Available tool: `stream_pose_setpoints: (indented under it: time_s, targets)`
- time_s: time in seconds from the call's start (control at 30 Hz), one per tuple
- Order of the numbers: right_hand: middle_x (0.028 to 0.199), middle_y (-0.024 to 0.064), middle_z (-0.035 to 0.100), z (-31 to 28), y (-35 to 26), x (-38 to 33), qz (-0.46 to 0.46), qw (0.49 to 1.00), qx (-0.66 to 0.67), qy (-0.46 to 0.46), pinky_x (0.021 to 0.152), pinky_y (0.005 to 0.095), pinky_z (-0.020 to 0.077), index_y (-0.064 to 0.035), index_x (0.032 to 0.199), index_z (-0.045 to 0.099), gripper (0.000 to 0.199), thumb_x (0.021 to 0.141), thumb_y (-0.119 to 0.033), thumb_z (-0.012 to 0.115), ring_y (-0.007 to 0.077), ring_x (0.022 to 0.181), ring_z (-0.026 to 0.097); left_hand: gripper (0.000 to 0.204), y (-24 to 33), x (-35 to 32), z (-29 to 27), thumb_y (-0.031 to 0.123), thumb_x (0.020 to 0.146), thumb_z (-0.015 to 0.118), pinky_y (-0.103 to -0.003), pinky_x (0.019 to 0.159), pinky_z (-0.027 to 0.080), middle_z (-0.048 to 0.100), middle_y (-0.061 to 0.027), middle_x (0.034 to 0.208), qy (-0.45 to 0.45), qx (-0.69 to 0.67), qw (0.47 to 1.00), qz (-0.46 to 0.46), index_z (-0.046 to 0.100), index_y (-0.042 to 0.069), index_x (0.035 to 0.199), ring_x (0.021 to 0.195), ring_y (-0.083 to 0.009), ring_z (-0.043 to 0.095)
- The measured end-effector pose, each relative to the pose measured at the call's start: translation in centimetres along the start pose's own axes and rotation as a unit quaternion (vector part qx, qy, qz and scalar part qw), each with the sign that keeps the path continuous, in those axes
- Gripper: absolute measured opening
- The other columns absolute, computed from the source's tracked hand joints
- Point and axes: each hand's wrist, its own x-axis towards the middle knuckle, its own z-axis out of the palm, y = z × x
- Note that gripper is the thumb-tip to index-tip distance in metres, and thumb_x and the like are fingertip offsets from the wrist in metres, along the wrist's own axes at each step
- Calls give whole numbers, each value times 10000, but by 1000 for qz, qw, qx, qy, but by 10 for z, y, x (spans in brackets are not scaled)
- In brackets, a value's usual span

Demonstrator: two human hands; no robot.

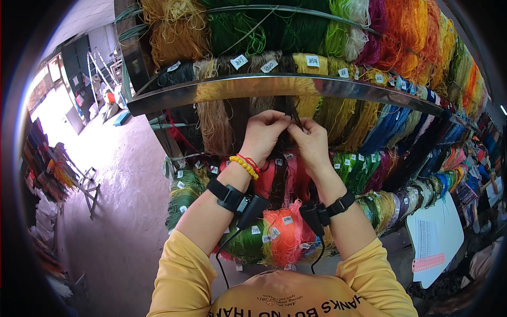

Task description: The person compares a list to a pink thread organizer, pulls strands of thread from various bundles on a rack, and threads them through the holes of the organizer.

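My left hand [265,135] and my right hand [310,143] meet just below a shiny metal rail [227,89]. Thumb and fingertips of each are pinched together on a hank of dark thread [286,104] that hangs there. The exact strands between the fingertips are too fine to make out. Right of the dark hank hangs a yellow hank [307,107], and a tan hank [215,126] hangs to the left of my hands. Beneath my wrists are pink-red hanks [299,179] with small paper tags.
Racks of coloured thread rise in tiers ahead, with green hanks [256,39] and orange hanks [401,31] on top. A bright orange-pink bundle [282,232] sits close to my body. At right lies a white board [446,227]; another thread stand [50,164] is at far left.
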Motion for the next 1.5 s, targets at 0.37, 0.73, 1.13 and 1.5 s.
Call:
stream_pose_setpoints:
  time_s: [0.37,0.73,1.13,1.5]
  targets:
    - [653,2,534,-7,-7,-5,19,999,39,14,437,178,347,-11,837,535,104,775,-93,551,49,484,451,129,-14,6,-6,160,784,573,-186,437,306,467,44,578,82,74,993,29,580,30,782,484,-32,389]
    - [598,-4,493,-19,-14,-12,79,984,145,-70,414,177,321,-51,780,506,105,803,-151,531,48,427,389,592,3,-4,10,348,679,628,-351,722,456,469,-205,1102,110,433,886,124,401,0,1101,878,-280,553]
    - [699,2,551,-40,16,-43,-17,994,-76,-71,580,199,389,5,785,579,193,831,-173,522,67,608,465,293,-32,14,3,349,820,459,-411,473,460,568,-151,570,75,664,726,163,501,64,763,548,-320,583]
    - [511,32,455,-87,-7,-91,-58,994,83,-53,771,348,405,-56,609,448,252,828,-180,456,151,558,500,243,-54,27,-10,320,812,474,-377,417,452,545,-107,494,100,683,676,258,502,86,751,461,-280,569]
